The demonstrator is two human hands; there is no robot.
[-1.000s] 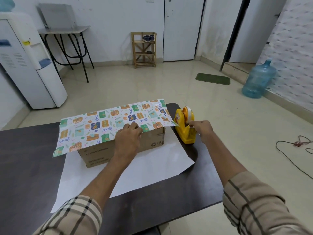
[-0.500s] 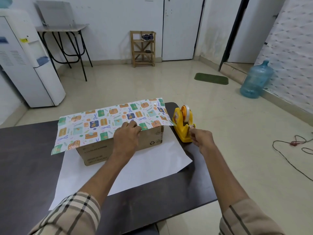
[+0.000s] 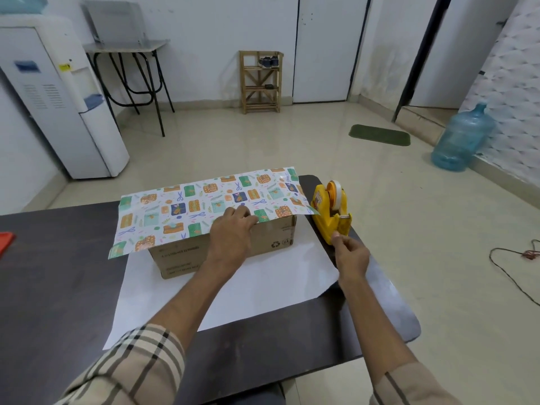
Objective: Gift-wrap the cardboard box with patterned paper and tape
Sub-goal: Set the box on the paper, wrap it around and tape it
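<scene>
Cardboard box [image 3: 222, 247] — patterned paper [image 3: 204, 206] draped on top

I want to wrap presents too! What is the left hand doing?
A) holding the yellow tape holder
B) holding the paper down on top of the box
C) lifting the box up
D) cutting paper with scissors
B: the left hand presses the patterned paper flat on top of the box.

- The middle of the dark table [image 3: 58, 287] is taken up by the cardboard box [image 3: 271, 239], with patterned paper [image 3: 187, 206] overhanging its left and right ends.
- The right edge is blocked by the yellow tape dispenser [image 3: 327, 211], just beside the box.
- Bare tabletop is left open at far left and along the near edge.
</scene>
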